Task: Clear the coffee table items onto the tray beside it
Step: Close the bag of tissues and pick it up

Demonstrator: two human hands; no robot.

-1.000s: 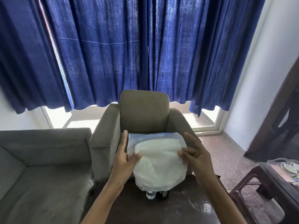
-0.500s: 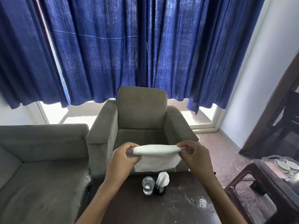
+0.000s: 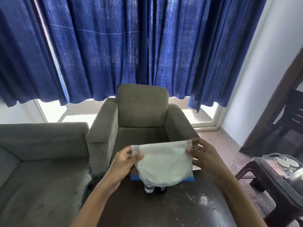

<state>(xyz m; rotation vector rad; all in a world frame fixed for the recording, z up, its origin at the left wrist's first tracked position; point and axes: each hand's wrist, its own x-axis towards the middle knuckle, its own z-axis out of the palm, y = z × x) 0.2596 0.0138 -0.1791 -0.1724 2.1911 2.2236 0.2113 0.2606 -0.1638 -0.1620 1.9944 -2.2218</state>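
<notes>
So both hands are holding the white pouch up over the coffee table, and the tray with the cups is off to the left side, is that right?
Not quite. The tray with the cups sits to the right, on a small side table, as the head view shows. The rest stands: the left hand and the right hand hold the white pouch up over the coffee table.

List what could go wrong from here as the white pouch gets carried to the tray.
1. The white pouch is pinched only at its top corners by the left hand and right hand; its bulging lower part could slip free or sag.
2. It hangs right over the glass on the coffee table, so lowering or swinging it might knock the glass over.
3. The tray already holds cups, leaving little room for it.
</notes>
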